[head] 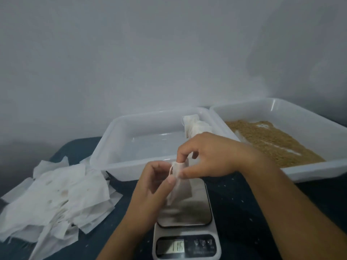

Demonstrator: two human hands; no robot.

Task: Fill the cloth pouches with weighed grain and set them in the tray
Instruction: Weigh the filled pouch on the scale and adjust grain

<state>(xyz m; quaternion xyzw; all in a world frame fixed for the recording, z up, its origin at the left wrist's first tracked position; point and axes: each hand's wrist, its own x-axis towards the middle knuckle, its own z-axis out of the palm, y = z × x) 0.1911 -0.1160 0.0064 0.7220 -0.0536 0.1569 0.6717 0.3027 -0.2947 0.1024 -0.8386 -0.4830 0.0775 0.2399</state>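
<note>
A small white cloth pouch (177, 182) hangs above the kitchen scale (185, 222). My left hand (152, 186) pinches its left edge and my right hand (204, 156) pinches its top right edge, so its mouth is held between both. Brown grain (270, 139) covers the bottom of the white tray (319, 171) on the right. The middle white tray (112, 147) holds filled pouches (197, 126) at its far right corner. The scale's display (175, 247) is lit, its digits blurred.
A loose pile of flat white cloth pouches (56, 199) lies on the dark blue table (234, 199) to the left. A pale wall rises right behind the trays. Scattered grains speckle the table around the scale.
</note>
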